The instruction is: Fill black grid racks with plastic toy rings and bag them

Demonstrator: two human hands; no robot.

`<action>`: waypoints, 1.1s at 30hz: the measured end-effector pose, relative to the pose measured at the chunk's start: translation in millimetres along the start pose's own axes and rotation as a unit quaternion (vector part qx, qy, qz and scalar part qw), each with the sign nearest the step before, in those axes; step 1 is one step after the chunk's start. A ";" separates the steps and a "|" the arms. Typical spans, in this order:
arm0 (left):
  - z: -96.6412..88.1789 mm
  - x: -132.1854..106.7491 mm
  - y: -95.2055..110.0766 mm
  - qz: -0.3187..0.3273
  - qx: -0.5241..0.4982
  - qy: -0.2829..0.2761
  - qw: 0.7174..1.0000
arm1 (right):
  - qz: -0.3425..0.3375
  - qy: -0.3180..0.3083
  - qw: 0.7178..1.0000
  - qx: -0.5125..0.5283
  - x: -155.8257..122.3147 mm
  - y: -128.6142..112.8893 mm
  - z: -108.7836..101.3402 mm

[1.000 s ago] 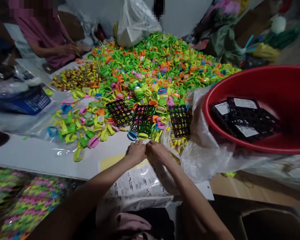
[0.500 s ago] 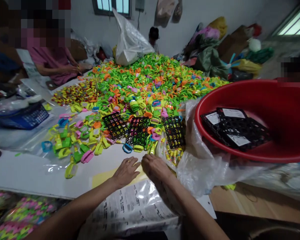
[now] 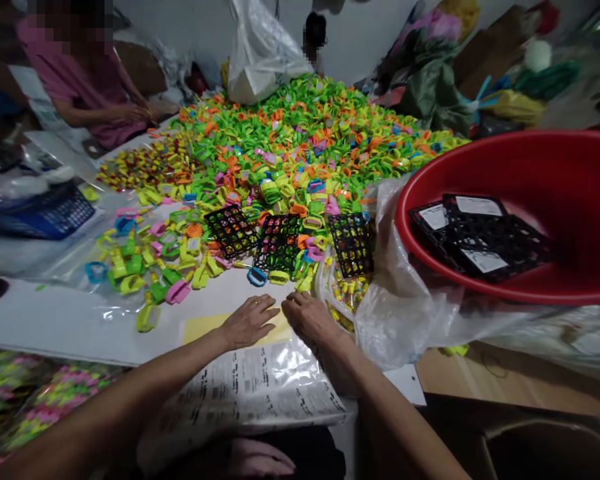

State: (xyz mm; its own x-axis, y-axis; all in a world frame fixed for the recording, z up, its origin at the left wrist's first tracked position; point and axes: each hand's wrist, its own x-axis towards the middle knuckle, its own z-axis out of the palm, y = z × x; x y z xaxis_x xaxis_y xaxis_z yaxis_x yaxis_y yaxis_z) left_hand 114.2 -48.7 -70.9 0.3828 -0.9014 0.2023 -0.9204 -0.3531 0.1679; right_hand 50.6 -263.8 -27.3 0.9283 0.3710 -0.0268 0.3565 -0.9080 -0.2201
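Observation:
My left hand (image 3: 250,320) lies flat with fingers spread on a yellow sheet (image 3: 200,327) at the table's near edge. My right hand (image 3: 307,315) rests beside it, fingers curled down onto the same spot; whether they pinch anything is hidden. Under both wrists lies a clear bag of printed white labels (image 3: 260,387). Just beyond the fingertips lie three black plastic grids (image 3: 280,240) among loose coloured plastic clips (image 3: 180,290).
A huge heap of green, yellow and orange clips (image 3: 300,133) covers the table. A red basin (image 3: 530,200) holding black grids stands right, on crumpled clear plastic (image 3: 405,313). A blue basket (image 3: 50,213) sits left. A person in pink (image 3: 90,87) works at far left.
My hands, pressed together a second ago, have drawn slightly apart; the left one has flattened with fingers spread. The view rose and dropped back.

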 end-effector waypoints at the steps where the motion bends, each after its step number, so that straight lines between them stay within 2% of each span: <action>1: -0.2 0.0 0.3 0.000 -0.005 0.001 1.000 | -0.006 -0.001 1.000 0.004 -1.0 0.6 1.2; 6: 0.3 0.0 0.4 0.001 -0.027 0.007 1.000 | -0.012 0.018 0.999 0.036 -12.0 5.8 1.9; 9: 1.4 -3.4 2.2 0.009 -0.024 0.034 0.999 | -0.010 0.027 0.999 0.030 -14.9 2.9 5.1; 13: 3.0 -12.6 5.3 0.023 -0.015 0.057 0.998 | -0.058 0.067 0.996 0.027 -30.9 3.4 -2.0; 15: 4.2 -15.7 5.4 0.026 -0.008 0.059 0.998 | -0.102 0.117 0.986 0.063 -46.5 12.3 -21.7; 17: 5.4 -16.9 5.4 0.026 0.000 0.063 0.998 | -0.123 0.183 0.969 0.107 -58.7 22.6 -53.5; 19: 6.7 -16.3 6.5 0.024 0.007 0.067 0.997 | -0.090 0.262 0.950 0.143 -56.8 28.1 -89.1; 21: 7.3 -14.7 8.4 0.025 0.009 0.070 0.997 | -0.030 0.303 0.935 0.183 -32.5 26.6 -116.2; 23: 5.0 -14.4 9.1 0.024 0.005 0.080 0.996 | 0.004 0.277 0.931 0.239 13.5 20.4 -125.9; 25: -3.4 -17.5 5.0 0.001 0.006 0.104 0.995 | -0.007 0.208 0.930 0.304 71.3 13.1 -118.3; 28: -30.6 -28.7 -14.5 -0.090 0.032 0.161 0.982 | -0.036 0.099 0.928 0.356 150.6 6.1 -91.7; 31: -65.8 -37.6 -45.5 -0.207 0.075 0.216 0.951 | -0.043 0.039 0.944 0.326 198.4 7.2 -71.3; 33: -83.0 -35.1 -65.1 -0.262 0.097 0.220 0.934 | -0.052 0.021 0.958 0.281 215.6 10.4 -66.4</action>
State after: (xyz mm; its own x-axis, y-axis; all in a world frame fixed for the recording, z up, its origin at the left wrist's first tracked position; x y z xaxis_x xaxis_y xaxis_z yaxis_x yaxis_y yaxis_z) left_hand 167.3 26.7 -8.8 0.7417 -0.4160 0.5262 -0.5775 -0.7950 0.1855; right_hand 261.5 -206.2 29.4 0.8986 0.4345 0.0606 0.3450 -0.6144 -0.7095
